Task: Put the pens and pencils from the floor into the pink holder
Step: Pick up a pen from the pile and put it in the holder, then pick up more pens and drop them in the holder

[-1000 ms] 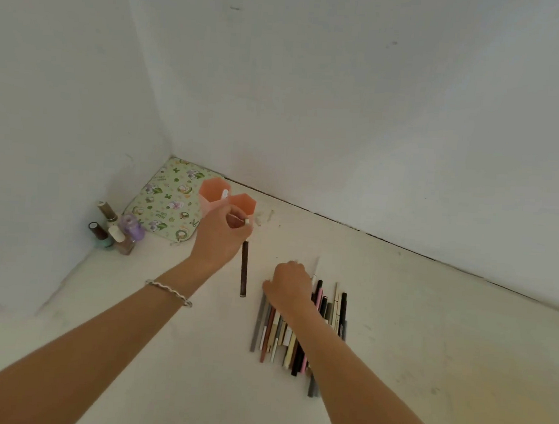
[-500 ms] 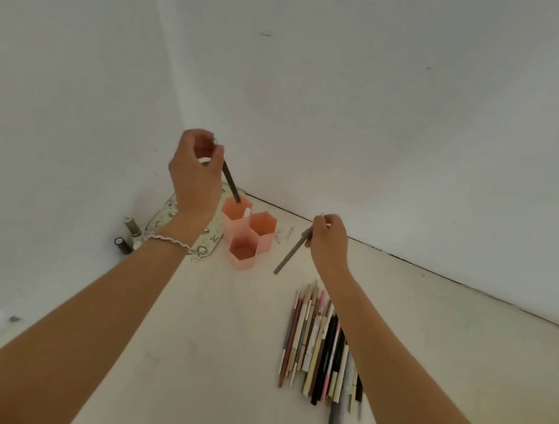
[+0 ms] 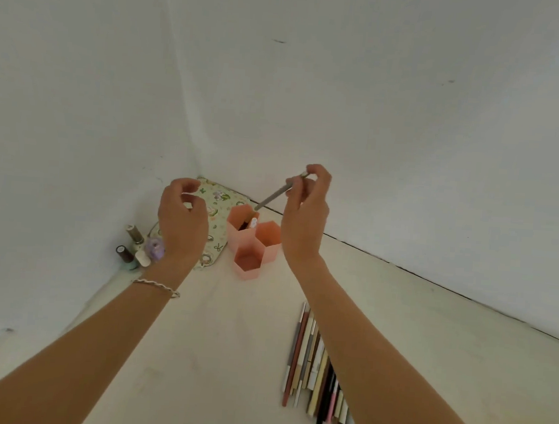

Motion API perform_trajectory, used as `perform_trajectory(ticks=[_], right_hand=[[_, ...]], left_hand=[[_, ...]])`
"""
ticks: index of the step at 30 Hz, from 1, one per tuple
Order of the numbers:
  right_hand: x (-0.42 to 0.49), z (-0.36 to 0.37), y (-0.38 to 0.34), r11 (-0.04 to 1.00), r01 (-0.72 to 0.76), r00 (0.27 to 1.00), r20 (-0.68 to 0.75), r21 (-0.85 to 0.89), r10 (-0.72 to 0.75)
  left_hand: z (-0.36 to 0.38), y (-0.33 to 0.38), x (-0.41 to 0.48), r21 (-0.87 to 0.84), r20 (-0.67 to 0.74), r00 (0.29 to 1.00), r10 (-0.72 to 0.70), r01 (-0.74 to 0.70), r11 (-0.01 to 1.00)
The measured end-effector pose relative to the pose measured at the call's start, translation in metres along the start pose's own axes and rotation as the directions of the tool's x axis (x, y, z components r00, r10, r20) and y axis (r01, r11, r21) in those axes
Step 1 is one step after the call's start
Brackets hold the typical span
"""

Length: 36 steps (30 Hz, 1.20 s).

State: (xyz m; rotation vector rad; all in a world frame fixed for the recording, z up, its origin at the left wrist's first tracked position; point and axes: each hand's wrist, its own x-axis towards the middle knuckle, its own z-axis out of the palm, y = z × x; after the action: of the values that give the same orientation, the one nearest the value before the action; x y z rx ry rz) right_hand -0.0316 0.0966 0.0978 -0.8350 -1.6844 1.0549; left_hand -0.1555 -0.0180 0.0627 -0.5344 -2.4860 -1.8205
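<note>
The pink holder (image 3: 255, 256), three joined hexagonal cups, stands on the floor near the room's corner. Its far-left cup holds a dark pen and a white-tipped one. My right hand (image 3: 304, 220) pinches the top of a grey pencil (image 3: 274, 196), which slants down with its tip just above that far-left cup. Left of the holder hovers my left hand (image 3: 181, 225), its fingers curled apart around nothing. A row of several pens and pencils (image 3: 315, 366) lies on the floor, partly hidden under my right forearm.
A floral mat (image 3: 217, 207) lies in the corner behind the holder. Small nail-polish bottles (image 3: 136, 246) stand against the left wall. White walls meet just beyond the holder. Pale floor spreads to the right.
My left hand let its dark pen drop into the far-left cup and drew back left, empty. My right hand rose and carried the grey pencil over that cup.
</note>
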Motion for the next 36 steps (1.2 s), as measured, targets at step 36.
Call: perform_trajectory(ticks=[36], right_hand=[[-0.071,-0.150,0.047,0.869,-0.198,0.929,0.197,-0.453,0.315]], left_hand=[[0.093,-0.018,-0.189,0.539,0.689,0.611,-0.391,-0.071,0.840]])
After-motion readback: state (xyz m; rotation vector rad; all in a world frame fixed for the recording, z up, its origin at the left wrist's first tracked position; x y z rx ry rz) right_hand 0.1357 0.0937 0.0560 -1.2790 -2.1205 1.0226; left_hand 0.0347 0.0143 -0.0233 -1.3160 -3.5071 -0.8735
